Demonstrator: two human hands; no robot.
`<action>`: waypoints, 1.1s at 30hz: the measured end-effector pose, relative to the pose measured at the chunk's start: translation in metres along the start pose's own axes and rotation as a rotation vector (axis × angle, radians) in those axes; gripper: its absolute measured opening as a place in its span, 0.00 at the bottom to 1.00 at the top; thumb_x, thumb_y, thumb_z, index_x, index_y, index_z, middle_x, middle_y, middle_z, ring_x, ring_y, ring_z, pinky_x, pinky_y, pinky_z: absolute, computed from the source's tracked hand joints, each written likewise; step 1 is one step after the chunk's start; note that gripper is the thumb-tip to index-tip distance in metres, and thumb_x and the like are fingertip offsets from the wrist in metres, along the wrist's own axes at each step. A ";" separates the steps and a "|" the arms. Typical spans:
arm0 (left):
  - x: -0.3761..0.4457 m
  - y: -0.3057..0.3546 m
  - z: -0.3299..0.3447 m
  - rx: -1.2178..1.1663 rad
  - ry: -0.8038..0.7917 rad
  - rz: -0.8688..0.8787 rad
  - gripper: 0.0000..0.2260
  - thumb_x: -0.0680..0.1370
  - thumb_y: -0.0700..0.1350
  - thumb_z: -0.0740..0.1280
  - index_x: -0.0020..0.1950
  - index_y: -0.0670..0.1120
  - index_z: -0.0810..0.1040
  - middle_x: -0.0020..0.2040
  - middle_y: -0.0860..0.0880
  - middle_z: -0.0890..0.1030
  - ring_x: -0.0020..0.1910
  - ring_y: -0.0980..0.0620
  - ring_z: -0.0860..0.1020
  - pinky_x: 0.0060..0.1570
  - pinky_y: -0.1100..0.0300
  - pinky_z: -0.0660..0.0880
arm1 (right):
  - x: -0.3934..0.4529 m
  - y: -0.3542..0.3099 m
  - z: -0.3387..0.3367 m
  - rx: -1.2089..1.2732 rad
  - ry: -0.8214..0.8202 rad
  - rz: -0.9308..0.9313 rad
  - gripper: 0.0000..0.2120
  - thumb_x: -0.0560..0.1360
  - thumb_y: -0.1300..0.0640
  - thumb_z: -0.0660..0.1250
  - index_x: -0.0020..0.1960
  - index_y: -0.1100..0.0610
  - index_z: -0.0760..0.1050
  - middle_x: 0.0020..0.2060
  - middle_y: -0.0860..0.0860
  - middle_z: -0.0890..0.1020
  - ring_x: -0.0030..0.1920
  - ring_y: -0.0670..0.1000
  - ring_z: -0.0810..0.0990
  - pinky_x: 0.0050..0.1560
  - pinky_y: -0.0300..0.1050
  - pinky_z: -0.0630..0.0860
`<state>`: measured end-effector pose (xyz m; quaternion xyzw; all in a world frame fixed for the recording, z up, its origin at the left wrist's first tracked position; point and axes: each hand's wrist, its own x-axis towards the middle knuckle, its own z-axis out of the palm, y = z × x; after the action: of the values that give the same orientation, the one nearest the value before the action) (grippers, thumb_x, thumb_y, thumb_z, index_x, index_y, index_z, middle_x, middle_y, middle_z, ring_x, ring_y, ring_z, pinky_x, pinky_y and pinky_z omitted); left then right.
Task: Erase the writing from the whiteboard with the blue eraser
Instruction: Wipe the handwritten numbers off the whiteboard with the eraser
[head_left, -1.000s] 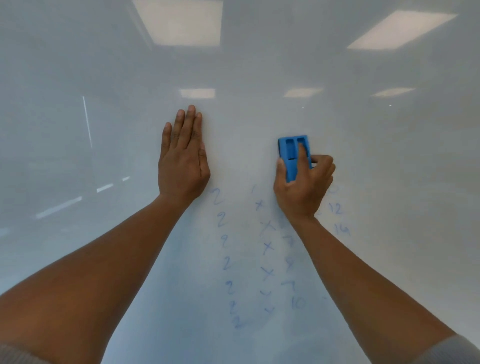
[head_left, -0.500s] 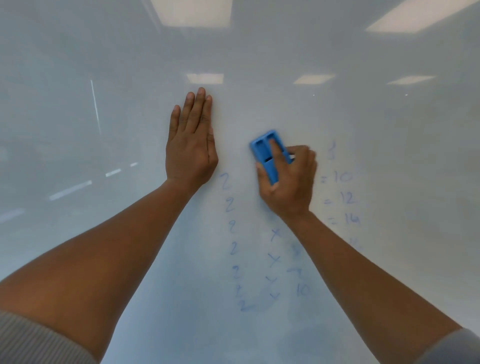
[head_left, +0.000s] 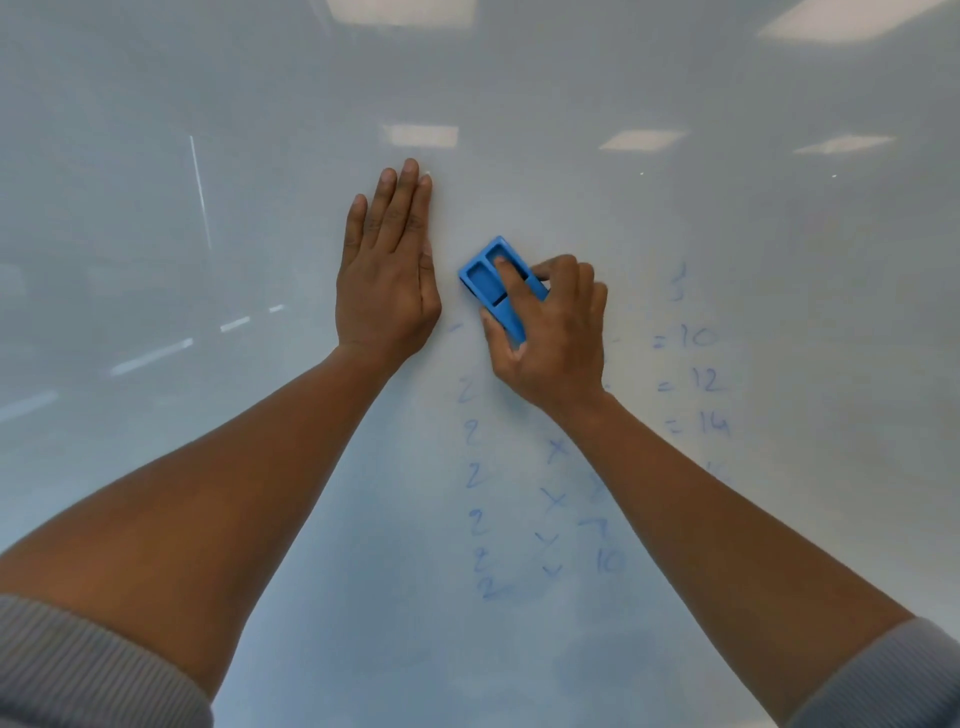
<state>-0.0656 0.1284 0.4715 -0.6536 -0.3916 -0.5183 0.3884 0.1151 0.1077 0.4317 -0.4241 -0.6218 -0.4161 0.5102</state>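
- Head view: the right hand (head_left: 553, 338) was closed around the blue eraser (head_left: 501, 283), index finger laid along its back and thumb on its lower edge, the eraser pressed against the whiteboard (head_left: 675, 649) and tilted to the upper left.
- Head view: the left hand (head_left: 387, 270) lay flat on the board, fingers extended and together, holding nothing, just beside the eraser.
- Head view, progress: the board above and around the eraser appeared wiped. Blue writing remained below and to the right: a column of 2s (head_left: 475, 493), a column of multiplication crosses (head_left: 553, 499), and the results "= 10, 12, 14" (head_left: 693, 382). In the inspector's judgement the task was in its early part, with most rows outstanding.
- Head view, materials: the eraser was a rectangular hard-plastic block with two recessed pockets in its back. The board was glossy and smooth, reflecting ceiling light panels (head_left: 421, 136). The remaining marks were faint and smudged. Grey ribbed sleeves (head_left: 78, 670) were pushed up on both forearms.
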 end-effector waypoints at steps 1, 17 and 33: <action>-0.001 0.000 0.000 0.000 0.001 0.000 0.24 0.85 0.41 0.52 0.82 0.43 0.55 0.82 0.47 0.56 0.82 0.49 0.52 0.80 0.48 0.49 | -0.003 -0.001 0.000 0.009 -0.007 -0.014 0.25 0.72 0.47 0.68 0.66 0.55 0.75 0.50 0.58 0.73 0.49 0.57 0.70 0.46 0.51 0.66; -0.002 0.001 0.003 -0.001 0.034 -0.001 0.24 0.84 0.39 0.53 0.81 0.42 0.57 0.82 0.46 0.57 0.81 0.48 0.53 0.80 0.48 0.50 | 0.003 0.002 -0.010 0.010 -0.093 -0.146 0.27 0.68 0.49 0.68 0.67 0.53 0.75 0.52 0.57 0.74 0.51 0.55 0.66 0.49 0.51 0.63; -0.003 0.001 0.004 0.001 0.039 -0.005 0.24 0.85 0.41 0.51 0.81 0.43 0.57 0.82 0.46 0.58 0.81 0.48 0.54 0.80 0.49 0.49 | -0.040 0.007 -0.004 0.063 -0.200 -0.386 0.27 0.69 0.53 0.69 0.68 0.51 0.75 0.53 0.55 0.76 0.51 0.56 0.68 0.53 0.55 0.65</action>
<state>-0.0638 0.1309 0.4674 -0.6421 -0.3860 -0.5318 0.3949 0.1281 0.1019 0.3938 -0.3203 -0.7518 -0.4421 0.3697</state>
